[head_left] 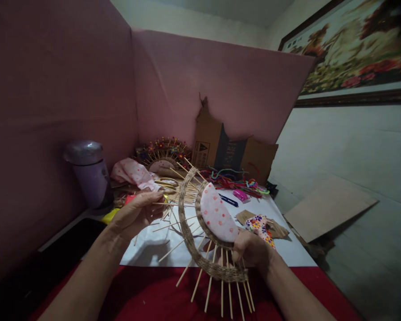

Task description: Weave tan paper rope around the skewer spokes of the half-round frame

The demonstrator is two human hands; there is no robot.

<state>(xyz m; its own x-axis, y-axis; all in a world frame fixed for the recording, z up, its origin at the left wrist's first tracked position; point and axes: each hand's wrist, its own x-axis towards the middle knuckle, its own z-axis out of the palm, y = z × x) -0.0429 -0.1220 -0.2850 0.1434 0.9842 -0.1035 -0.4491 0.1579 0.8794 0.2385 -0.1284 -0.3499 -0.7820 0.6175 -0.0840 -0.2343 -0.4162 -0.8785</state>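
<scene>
My right hand (pixel 252 247) grips one end of a half-round craft piece (pixel 217 211) in front of me. Its centre is white fabric with reddish spots. Thin wooden sticks fan out from the centre, crossed by a curved band of woven twine (pixel 184 223). With thumb and fingers together, my left hand (pixel 138 214) pinches a thin wooden stick (pixel 172 204) that reaches toward the band; whether it is joined to the piece, I cannot tell. The right fingertips are partly hidden behind the fabric half-circle.
Loose sticks (pixel 173 191), coloured pipe cleaners (pixel 227 178), a blue cutter (pixel 229 200) and patterned fabric (pixel 260 226) lie on the white sheet (pixel 284 243). A purple tumbler (pixel 92 178) stands left. Torn cardboard (pixel 209 138) and a similar finished-looking fan (pixel 163 156) are behind.
</scene>
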